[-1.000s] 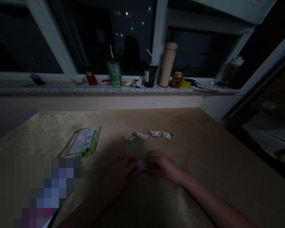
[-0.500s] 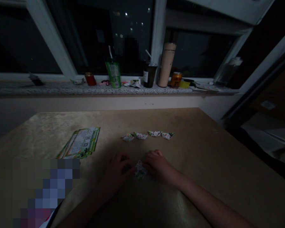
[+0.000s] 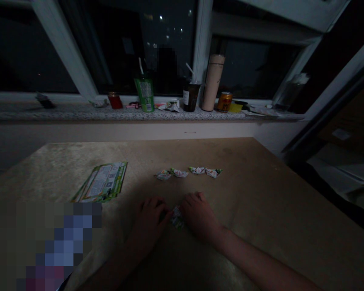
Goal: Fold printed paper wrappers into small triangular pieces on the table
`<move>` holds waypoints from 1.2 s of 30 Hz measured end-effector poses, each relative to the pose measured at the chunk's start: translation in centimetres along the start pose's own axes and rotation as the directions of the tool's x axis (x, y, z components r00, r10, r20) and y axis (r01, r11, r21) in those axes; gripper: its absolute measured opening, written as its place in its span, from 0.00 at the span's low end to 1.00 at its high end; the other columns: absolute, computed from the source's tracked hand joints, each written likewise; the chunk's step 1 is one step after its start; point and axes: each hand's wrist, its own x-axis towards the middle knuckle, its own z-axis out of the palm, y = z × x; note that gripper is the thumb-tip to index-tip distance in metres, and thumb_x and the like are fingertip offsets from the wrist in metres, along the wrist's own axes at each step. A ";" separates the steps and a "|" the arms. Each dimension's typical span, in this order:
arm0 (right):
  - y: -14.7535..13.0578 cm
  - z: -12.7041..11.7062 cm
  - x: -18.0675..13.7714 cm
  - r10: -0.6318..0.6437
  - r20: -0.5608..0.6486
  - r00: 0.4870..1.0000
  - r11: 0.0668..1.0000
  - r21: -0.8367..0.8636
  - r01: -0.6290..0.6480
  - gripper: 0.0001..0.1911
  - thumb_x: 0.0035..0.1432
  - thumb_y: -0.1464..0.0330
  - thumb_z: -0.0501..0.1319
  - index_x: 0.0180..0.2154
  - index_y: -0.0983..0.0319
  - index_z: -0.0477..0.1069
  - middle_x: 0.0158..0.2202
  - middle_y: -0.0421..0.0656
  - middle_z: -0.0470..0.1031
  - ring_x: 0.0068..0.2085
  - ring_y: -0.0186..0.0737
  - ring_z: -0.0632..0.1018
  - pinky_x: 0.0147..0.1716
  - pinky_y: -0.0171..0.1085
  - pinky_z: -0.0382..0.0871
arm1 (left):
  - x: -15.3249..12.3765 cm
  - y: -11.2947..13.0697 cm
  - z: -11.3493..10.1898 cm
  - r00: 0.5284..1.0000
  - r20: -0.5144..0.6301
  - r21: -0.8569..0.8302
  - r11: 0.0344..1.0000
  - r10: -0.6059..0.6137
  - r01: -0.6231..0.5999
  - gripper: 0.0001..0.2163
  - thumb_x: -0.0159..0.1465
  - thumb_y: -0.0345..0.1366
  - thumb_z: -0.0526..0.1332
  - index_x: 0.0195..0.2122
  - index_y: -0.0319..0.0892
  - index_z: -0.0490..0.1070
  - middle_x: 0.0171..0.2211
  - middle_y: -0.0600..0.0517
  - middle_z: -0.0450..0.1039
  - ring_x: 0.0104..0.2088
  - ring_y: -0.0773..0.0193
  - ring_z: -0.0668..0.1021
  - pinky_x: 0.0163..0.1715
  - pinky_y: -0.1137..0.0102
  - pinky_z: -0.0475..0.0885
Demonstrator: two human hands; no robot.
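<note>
A small folded printed paper (image 3: 177, 218), white and green, lies on the table between my two hands. My left hand (image 3: 151, 216) is at its left side, the thumb and fingers closed on that edge. From the right, my right hand (image 3: 200, 214) covers part of the paper, with its curled fingers pressed on it. Exactly how the fingertips pinch is dim and partly hidden. Beyond the hands, several folded paper pieces (image 3: 197, 170) of the same print sit in a loose row.
To the left lies a stack of printed green leaflets (image 3: 104, 182) on the wooden table (image 3: 255, 202). The windowsill (image 3: 170, 116) behind bears a green cup (image 3: 145, 95), a dark cup (image 3: 190, 97), a pink flask (image 3: 212, 83) and an orange can (image 3: 224, 101). A blurred patch hides the lower left.
My right hand has shifted slightly left and over the folded paper, covering more of its right side. The left hand has hardly moved. The row of folded pieces stays put.
</note>
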 end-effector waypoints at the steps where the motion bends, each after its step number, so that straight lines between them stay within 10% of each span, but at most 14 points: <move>1: -0.1 0.0 0.0 0.039 -0.011 0.999 0.999 0.001 -0.039 0.09 0.63 0.71 0.51 0.36 0.64 0.69 0.35 0.47 0.70 0.38 0.46 0.70 0.40 0.46 0.60 | 0.0 0.0 0.0 1.000 0.000 0.006 1.000 0.001 -0.001 0.08 0.63 0.39 0.56 0.33 0.44 0.74 0.41 0.50 0.71 0.44 0.53 0.70 0.46 0.55 0.60; 21: 0.5 -0.5 0.6 -0.073 0.058 0.996 0.994 -0.072 0.077 0.07 0.62 0.73 0.52 0.35 0.64 0.69 0.35 0.47 0.72 0.38 0.44 0.71 0.43 0.45 0.61 | 0.1 3.3 -0.5 0.999 0.032 0.454 0.890 0.031 -0.042 0.11 0.66 0.29 0.51 0.39 0.39 0.73 0.44 0.45 0.72 0.43 0.52 0.71 0.46 0.55 0.60; 36: 0.6 -0.4 0.7 -0.094 0.032 0.995 0.994 -0.052 0.095 0.06 0.61 0.74 0.53 0.35 0.64 0.68 0.34 0.47 0.72 0.38 0.44 0.72 0.42 0.46 0.61 | 0.0 2.4 0.5 0.997 -0.079 0.433 0.901 0.001 0.034 0.12 0.66 0.34 0.50 0.43 0.36 0.70 0.43 0.41 0.71 0.43 0.51 0.72 0.45 0.56 0.63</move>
